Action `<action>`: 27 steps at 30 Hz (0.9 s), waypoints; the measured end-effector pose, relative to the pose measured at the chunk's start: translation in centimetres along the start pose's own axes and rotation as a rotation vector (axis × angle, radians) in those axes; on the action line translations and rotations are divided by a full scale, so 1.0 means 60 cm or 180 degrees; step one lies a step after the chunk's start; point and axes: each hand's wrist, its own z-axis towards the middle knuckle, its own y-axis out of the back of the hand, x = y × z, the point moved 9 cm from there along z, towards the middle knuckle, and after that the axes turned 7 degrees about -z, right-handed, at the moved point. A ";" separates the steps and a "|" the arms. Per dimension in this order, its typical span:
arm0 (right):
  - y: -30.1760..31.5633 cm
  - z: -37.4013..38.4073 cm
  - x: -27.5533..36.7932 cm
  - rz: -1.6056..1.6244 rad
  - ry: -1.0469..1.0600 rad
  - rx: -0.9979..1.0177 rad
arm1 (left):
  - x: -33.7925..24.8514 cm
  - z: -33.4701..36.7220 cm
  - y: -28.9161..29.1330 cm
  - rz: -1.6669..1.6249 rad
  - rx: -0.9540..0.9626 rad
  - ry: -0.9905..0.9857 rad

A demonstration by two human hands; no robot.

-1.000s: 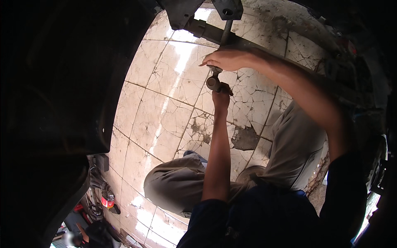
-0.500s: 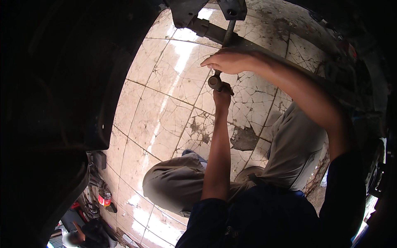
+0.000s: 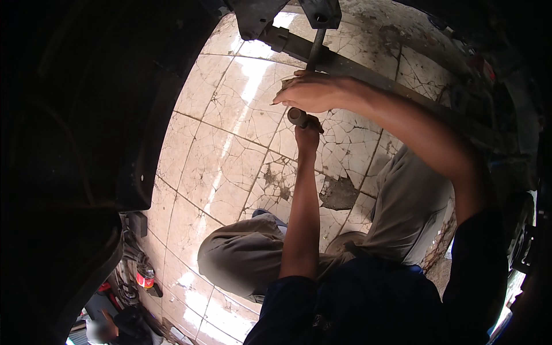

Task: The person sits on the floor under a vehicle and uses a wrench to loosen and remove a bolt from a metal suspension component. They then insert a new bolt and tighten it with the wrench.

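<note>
Gripping a dark metal piece with a round, cup-like end (image 3: pixel 297 117), the person's left hand (image 3: pixel 307 135) wraps its fingers about it, up above the floor. Just beyond is the bare right hand (image 3: pixel 313 94), bent at the wrist, fingers pointing left; whether it grips anything I cannot tell from here. Behind that hand a slim grey metal rod (image 3: pixel 317 49) slants up toward a holed dark metal bracket (image 3: pixel 325 8), and a long dark metal bar (image 3: pixel 362 70) crosses there. Below spread cracked cream floor tiles (image 3: pixel 230 126), with grey-brown trousers (image 3: pixel 241 259) nearer the body; a red-labelled clear bottle (image 3: pixel 145 279) sits farther left.
</note>
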 end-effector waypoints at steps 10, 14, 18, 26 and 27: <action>-0.033 0.019 0.026 -0.0337 -0.0195 0.0803 | -0.009 -0.008 0.004 0.0158 -0.0046 0.0210; -0.037 0.016 0.013 -0.0599 -0.0165 0.0621 | -0.016 -0.008 -0.007 0.0282 0.0029 0.0096; -0.040 0.020 0.026 -0.1203 -0.0027 0.0461 | -0.003 -0.008 0.000 0.0248 -0.0073 0.0372; -0.018 0.014 -0.011 0.0044 -0.0583 0.0284 | -0.006 -0.008 0.002 0.0153 -0.0036 0.0168; -0.021 0.010 -0.017 0.0351 -0.0614 0.0237 | -0.008 -0.009 0.000 0.0172 -0.0050 0.0178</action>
